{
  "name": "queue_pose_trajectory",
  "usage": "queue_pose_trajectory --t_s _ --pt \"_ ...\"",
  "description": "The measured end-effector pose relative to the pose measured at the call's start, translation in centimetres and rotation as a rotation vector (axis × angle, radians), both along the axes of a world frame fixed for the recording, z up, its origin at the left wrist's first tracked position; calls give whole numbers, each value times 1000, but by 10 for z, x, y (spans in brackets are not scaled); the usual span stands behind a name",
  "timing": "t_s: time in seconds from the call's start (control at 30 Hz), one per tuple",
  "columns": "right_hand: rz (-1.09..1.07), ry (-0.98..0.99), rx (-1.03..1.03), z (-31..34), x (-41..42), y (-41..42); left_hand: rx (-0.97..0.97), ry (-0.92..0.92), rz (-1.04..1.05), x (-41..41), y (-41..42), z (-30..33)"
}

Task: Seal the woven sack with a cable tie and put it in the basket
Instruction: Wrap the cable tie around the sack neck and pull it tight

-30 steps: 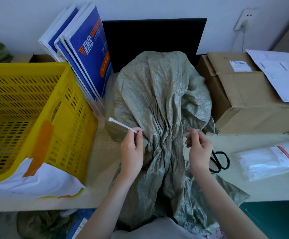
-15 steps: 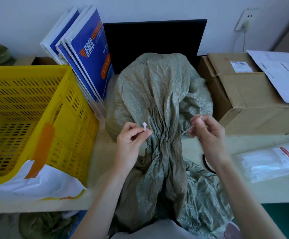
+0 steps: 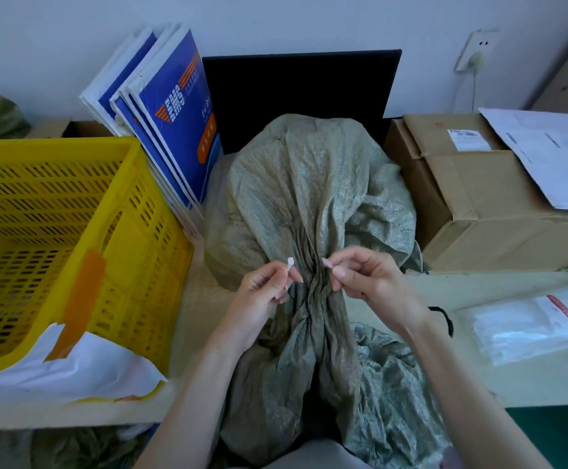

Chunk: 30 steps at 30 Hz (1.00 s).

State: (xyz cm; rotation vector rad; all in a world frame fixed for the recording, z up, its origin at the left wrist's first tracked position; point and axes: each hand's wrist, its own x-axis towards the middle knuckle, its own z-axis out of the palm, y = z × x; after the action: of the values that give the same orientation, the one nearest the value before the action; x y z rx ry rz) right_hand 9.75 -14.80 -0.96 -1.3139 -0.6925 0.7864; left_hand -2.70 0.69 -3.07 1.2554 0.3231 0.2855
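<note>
Now the woven sack sits mid-counter, neck gathered toward the near edge. Left hand pinches the cable tie head; right hand pinches the other end (barely visible). Soft, crinkly cloth probably slips, so grip below the cinched neck.

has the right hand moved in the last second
Yes. The right hand has come in leftward, away from the cardboard box, up to the gathered neck of the sack.
</note>
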Motion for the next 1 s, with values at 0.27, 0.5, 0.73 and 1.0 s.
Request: queue_pose_trajectory --t_s 0.27,0.5,0.73,1.0 --pt "96 17 -94 8 -3 8 -67 43 -89 -6 5 13" --pt "93 43 -72 10 -5 12 31 115 -121 -8 5 19" --pt "124 10 -55 7 -7 15 274 213 -97 -4 1 22" --pt "77 -100 29 2 -14 16 362 198 18 6 -2 23"
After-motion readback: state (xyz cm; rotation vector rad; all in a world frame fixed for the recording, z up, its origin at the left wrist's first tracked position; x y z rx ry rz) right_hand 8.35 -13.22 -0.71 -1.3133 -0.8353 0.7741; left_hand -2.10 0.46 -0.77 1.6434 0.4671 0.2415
